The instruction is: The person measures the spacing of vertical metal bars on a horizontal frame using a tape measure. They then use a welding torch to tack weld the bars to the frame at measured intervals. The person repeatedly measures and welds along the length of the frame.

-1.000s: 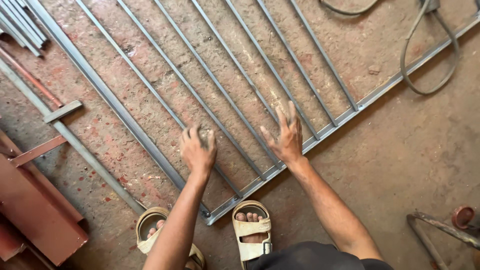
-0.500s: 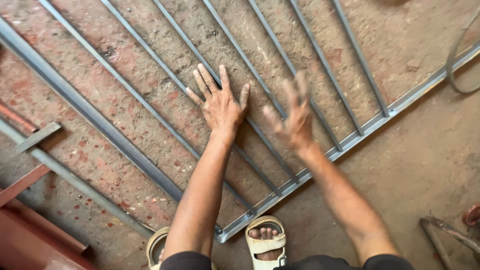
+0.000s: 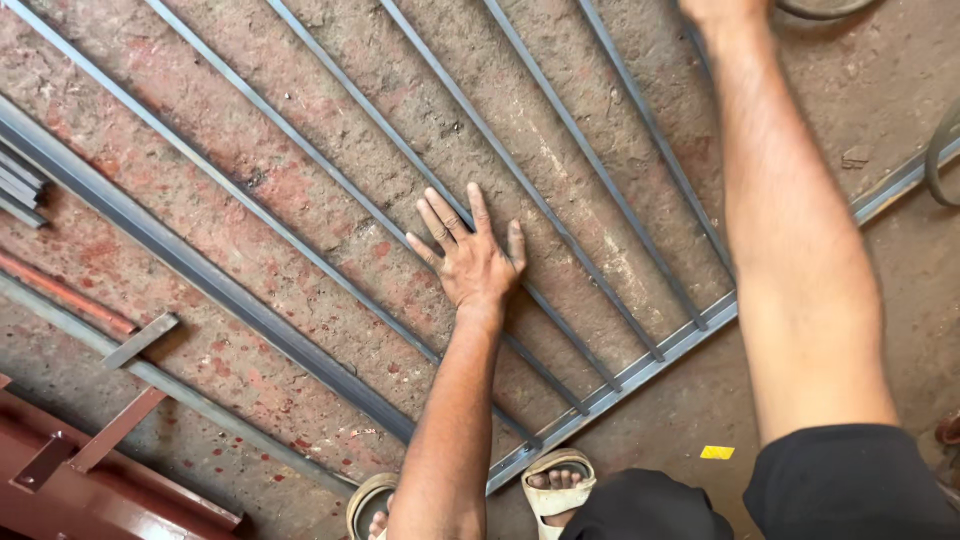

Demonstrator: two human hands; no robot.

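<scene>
A grey steel grille (image 3: 640, 375) of thin parallel bars lies flat on the rough reddish concrete floor. My left hand (image 3: 472, 258) rests palm down on it, fingers spread, covering one bar near the middle. My right arm stretches forward over the bars on the right. My right hand (image 3: 722, 8) is almost wholly cut off by the top edge, so its fingers are hidden. The grille's thick side rail (image 3: 200, 270) runs diagonally to the left of my left hand.
A red-brown steel beam (image 3: 100, 480) lies at the bottom left, with a loose flat strip (image 3: 140, 340) near it. Rod ends (image 3: 15, 185) show at the left edge and a cable (image 3: 935, 160) at the right. My sandalled foot (image 3: 555, 485) stands beside the grille's corner.
My right arm has reached far forward, so the hand is past the top edge. My left hand stays spread on the bars. The view has come closer to the grille.
</scene>
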